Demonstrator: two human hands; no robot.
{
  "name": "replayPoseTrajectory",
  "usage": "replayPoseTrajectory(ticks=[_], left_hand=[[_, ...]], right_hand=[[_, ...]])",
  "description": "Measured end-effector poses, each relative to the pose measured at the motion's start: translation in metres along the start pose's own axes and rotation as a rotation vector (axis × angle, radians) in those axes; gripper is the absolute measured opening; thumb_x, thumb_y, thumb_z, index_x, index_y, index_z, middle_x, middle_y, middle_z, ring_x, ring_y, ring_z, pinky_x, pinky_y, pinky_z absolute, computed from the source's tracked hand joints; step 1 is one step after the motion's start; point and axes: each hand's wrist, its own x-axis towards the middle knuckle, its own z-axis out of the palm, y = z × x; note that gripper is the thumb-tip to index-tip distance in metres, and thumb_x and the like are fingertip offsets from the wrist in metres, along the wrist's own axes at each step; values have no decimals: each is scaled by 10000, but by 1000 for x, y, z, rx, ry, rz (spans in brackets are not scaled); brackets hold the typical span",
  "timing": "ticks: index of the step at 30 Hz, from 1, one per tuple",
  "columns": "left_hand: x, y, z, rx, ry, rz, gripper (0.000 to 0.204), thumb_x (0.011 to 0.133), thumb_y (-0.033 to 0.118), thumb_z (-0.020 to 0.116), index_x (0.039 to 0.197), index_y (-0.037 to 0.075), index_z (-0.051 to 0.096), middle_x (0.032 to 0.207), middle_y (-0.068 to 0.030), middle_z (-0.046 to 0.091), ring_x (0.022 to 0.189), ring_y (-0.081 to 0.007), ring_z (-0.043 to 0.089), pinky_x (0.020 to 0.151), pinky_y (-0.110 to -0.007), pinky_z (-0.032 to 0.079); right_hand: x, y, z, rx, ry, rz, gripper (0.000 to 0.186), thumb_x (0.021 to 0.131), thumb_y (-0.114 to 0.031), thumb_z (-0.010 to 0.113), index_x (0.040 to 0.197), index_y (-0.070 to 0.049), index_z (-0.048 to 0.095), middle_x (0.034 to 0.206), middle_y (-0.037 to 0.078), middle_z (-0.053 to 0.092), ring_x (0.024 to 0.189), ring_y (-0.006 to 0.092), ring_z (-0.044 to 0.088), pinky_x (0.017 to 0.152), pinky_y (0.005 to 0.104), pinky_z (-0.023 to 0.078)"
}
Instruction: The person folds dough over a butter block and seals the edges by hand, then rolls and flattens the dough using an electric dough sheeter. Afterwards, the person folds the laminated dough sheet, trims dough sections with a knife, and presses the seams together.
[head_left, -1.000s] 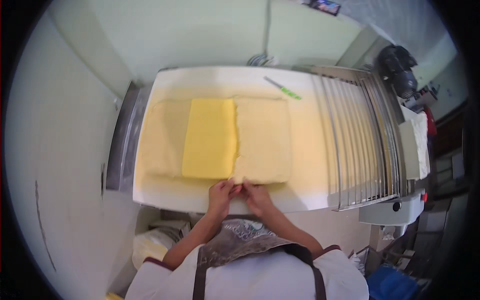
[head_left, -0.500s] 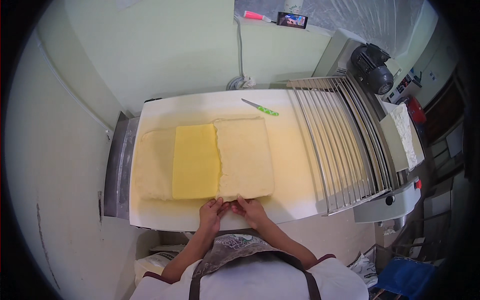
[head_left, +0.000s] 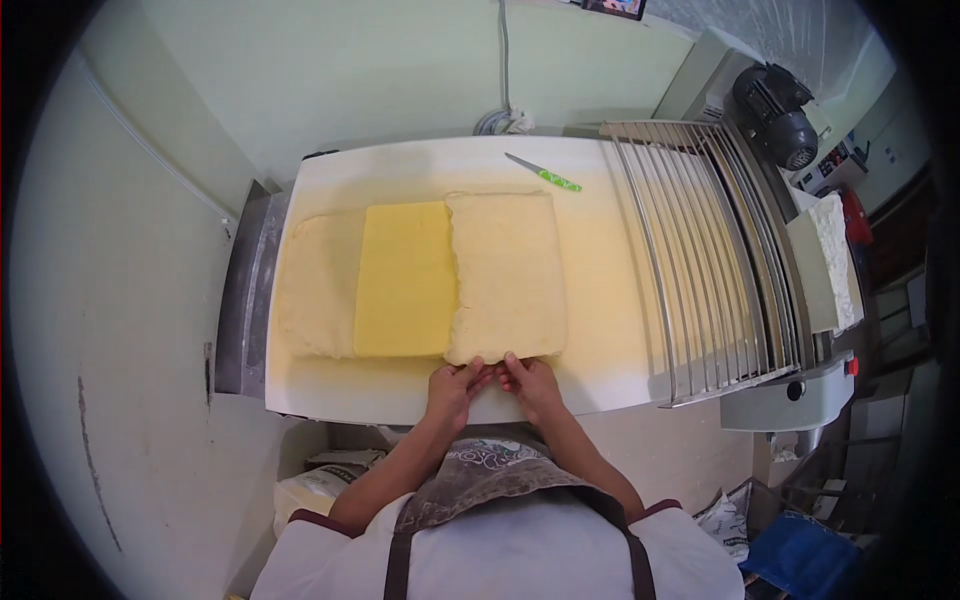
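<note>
A pale sheet of dough (head_left: 318, 285) lies on the white belt table (head_left: 610, 290). On its middle rests a smooth yellow slab of what looks like butter (head_left: 405, 280). The dough's right part is a folded flap (head_left: 508, 275), whose ragged left edge meets the slab. At the flap's near edge, my left hand (head_left: 453, 390) pinches the dough between thumb and fingers. Close beside it, my right hand (head_left: 532, 386) pinches the same edge farther right. Both sets of fingertips are partly hidden under the dough.
A knife with a green patterned handle (head_left: 560, 180) lies beyond the dough. To the right stands a metal bar guard (head_left: 690, 270) beside the machine's rollers, with a dark motor (head_left: 780, 120) behind. A wall (head_left: 370, 80) borders the far side, near a coiled cable (head_left: 492, 122).
Both hands have shifted a little to the right along the flap's near edge, still pinching. The view has tilted, so the table appears higher and farther right.
</note>
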Motion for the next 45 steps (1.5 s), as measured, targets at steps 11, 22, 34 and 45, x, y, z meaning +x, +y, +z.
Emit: replayPoseTrajectory(ticks=[11, 22, 34, 45], left_hand=[[10, -23, 24, -14, -5, 65, 233, 934, 124, 633, 1123, -1, 580, 986, -69, 653, 880, -185, 635, 809, -352, 533], [22, -37, 37, -57, -157, -52, 234, 911, 74, 644, 1126, -1, 588, 1021, -93, 658, 897, -187, 647, 816, -334, 550], [23, -35, 48, -130, -166, -200, 227, 897, 87, 674, 1101, 17, 603, 1017, -89, 666, 961, -200, 649, 908, -342, 531], [21, -45, 56, -132, -135, -241, 206, 893, 33, 655, 1085, -13, 594, 1023, -114, 658, 974, -213, 645, 951, -339, 534]], right_hand=[[-6, -15, -17, -122, 63, 84, 204, 952, -211, 635, 993, -14, 603, 787, 48, 635, 634, 113, 562, 562, 242, 472], [-14, -22, -27, -232, 91, -18, 219, 940, -242, 652, 914, -29, 610, 756, 38, 632, 615, 105, 553, 551, 238, 468], [-11, -21, -37, -140, 126, -65, 187, 952, -214, 629, 927, -30, 614, 750, 38, 633, 607, 110, 565, 531, 246, 459], [-11, -24, -51, -224, 142, -190, 243, 959, -259, 618, 900, -24, 635, 747, 54, 650, 611, 114, 586, 540, 250, 482]])
